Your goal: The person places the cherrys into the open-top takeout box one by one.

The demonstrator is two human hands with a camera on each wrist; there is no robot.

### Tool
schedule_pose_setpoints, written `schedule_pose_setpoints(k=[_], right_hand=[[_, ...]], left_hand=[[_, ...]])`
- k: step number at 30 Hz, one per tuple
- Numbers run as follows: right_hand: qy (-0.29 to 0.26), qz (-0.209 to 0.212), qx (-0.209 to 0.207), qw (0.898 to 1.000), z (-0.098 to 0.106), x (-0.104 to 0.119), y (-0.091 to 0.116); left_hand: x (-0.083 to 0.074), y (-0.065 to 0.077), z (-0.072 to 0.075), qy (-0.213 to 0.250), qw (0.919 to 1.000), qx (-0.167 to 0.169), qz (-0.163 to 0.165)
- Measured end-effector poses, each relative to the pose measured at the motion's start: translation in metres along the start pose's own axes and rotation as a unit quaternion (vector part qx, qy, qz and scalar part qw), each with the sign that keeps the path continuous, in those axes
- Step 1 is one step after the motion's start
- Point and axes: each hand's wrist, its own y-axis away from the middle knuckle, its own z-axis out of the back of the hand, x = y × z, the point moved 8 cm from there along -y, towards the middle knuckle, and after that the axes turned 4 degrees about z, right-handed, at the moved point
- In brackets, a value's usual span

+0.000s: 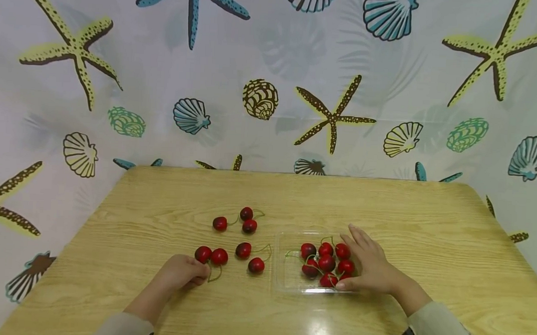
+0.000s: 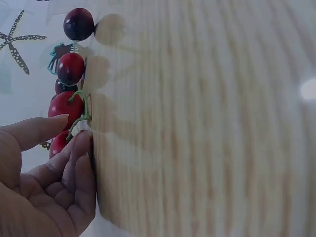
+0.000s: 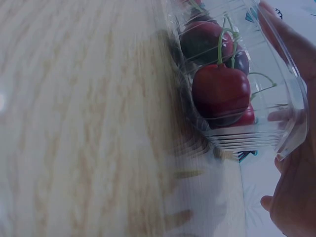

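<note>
In the head view, my left hand [image 1: 183,272] is at a pair of dark red cherries [image 1: 219,257] on the table, at their green stems [image 1: 214,276]. The left wrist view shows the stems near the thumb and forefinger of that hand [image 2: 54,182], with a gap between the fingertips. My right hand [image 1: 374,269] holds a clear plastic container [image 1: 286,283] at its right end, thumb at the near rim and fingers toward the far corner. Inside lie several stemmed cherries [image 1: 327,263], also seen through the plastic wall in the right wrist view.
Between the left hand and the container lie two cherries [image 1: 256,265] joined by stems. Farther back are three more cherries [image 1: 250,226], close together. Everything rests on a wood-grain table [image 1: 182,193], backed by a white cloth [image 1: 233,146] printed with shells and starfish.
</note>
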Motion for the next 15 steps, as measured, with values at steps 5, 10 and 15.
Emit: schedule_pose_setpoints(k=[5, 10, 15], right_hand=[[-0.002, 0.003, 0.001, 1.0, 0.0002, -0.0002, -0.0006], [-0.007, -0.001, 0.003, 1.0, -0.0003, -0.0007, -0.0004], [-0.009, -0.008, 0.007, 1.0, -0.0014, -0.0007, -0.0007]], left_hand=[[-0.0026, -0.0029, -0.0001, -0.02, 0.9995, -0.023, -0.005], [-0.0081, -0.0011, -0.0012, -0.052, 0.9975, -0.044, -0.02], [-0.0083, 0.0016, -0.0018, -0.057, 0.9971, -0.046, -0.02]])
